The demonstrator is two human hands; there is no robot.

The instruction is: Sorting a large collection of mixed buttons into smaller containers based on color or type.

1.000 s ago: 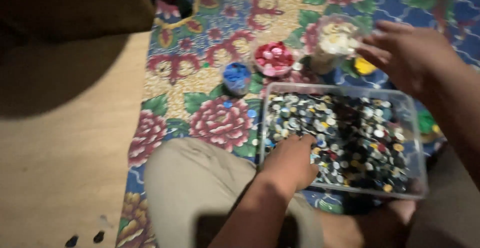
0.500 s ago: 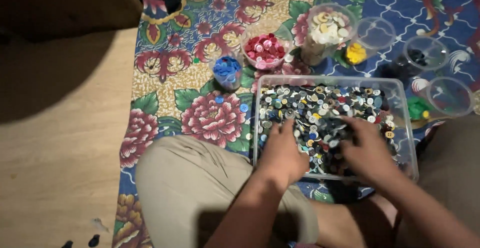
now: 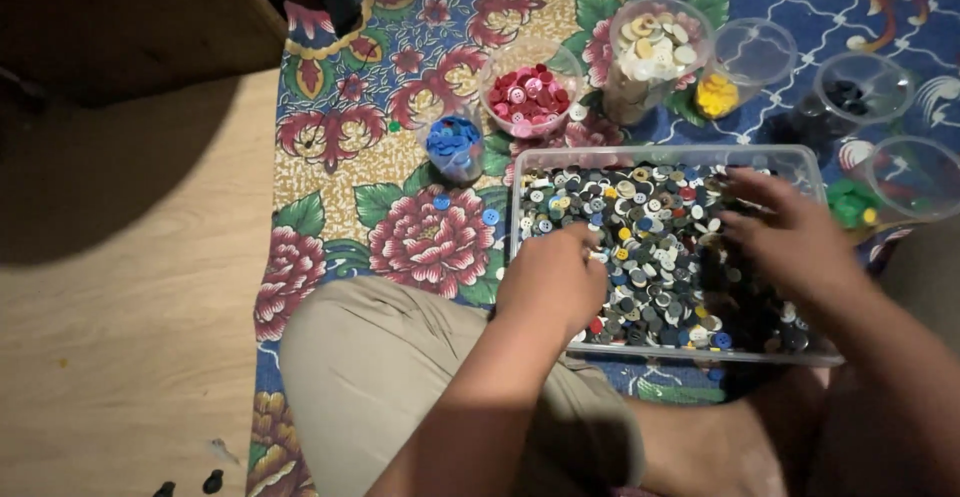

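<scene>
Mixed buttons (image 3: 660,247) fill a clear plastic bin (image 3: 662,155) on the floral mat (image 3: 420,237), just ahead of the person's knee (image 3: 380,357). The left hand (image 3: 552,282) rests at the bin's 8 o'clock edge, fingers curled down among the buttons; whether it pinches one cannot be told. The right hand (image 3: 790,237) lies at 3 o'clock, fingers spread loosely over the heap. Beyond the bin, from 10 to 2 o'clock, clear cups hold single colours, seemingly kept within reach: blue (image 3: 455,145), red (image 3: 528,92), cream (image 3: 655,49), yellow (image 3: 718,95), black (image 3: 850,95), green (image 3: 850,202).
</scene>
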